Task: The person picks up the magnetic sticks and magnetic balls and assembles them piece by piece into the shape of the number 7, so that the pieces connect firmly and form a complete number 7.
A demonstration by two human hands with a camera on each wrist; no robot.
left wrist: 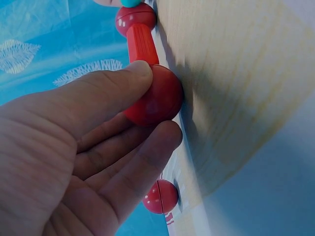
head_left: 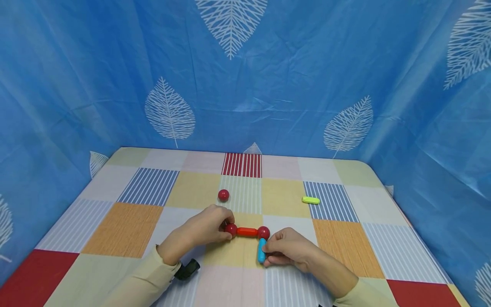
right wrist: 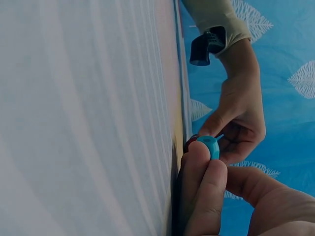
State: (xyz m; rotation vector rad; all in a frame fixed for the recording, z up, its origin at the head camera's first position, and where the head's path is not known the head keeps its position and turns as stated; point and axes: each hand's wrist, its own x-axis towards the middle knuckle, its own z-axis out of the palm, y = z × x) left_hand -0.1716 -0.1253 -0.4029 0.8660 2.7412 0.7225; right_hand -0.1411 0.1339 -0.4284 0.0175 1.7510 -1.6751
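A red ball is pinched by my left hand, thumb on one side and fingers on the other. From it a short red rod runs right to a second red ball. My right hand pinches a blue rod whose far end meets that second ball; whether it is fixed in cannot be told. In the left wrist view the held ball and the red rod show close up. The blue rod's near end pokes out between my right fingers in the right wrist view.
A loose red ball lies farther back, beyond my left hand. A yellow-green rod lies at the back right. The patchwork tablecloth covers the table, and a blue leaf-print curtain hangs behind and at both sides.
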